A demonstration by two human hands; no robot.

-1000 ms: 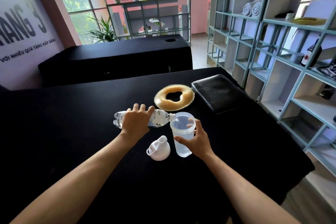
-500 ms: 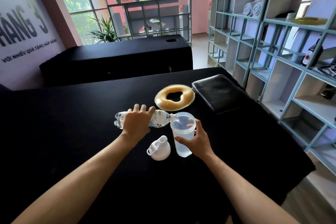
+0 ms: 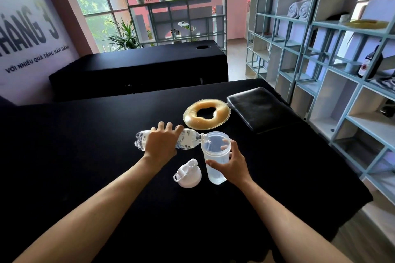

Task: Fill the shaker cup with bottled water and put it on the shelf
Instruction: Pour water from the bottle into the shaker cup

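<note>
A: Shaker cup (image 3: 214,163), position?
B: Upright on the black-covered surface (image 3: 85,156), lid off, partly filled with clear liquid. First, the larger items: the open shelf (image 3: 320,53) of light blue frames stands at the right, just beside the surface. A black cushion (image 3: 260,109) lies at the far right of the surface, a tan ring pad (image 3: 206,114) next to it.

A: The hands?
B: Left hand (image 3: 161,145) grips the water bottle (image 3: 188,140) from above, fingers (image 3: 165,127) wrapped over the barrel. The bottle is tipped near horizontal, its mouth at the cup's rim. Right hand (image 3: 233,163) holds the cup, thumb on the near wall, fingers curled round its right side.

A: Smaller items?
B: The white lid (image 3: 188,174) rests on the surface just left of the cup, apart from it.
</note>
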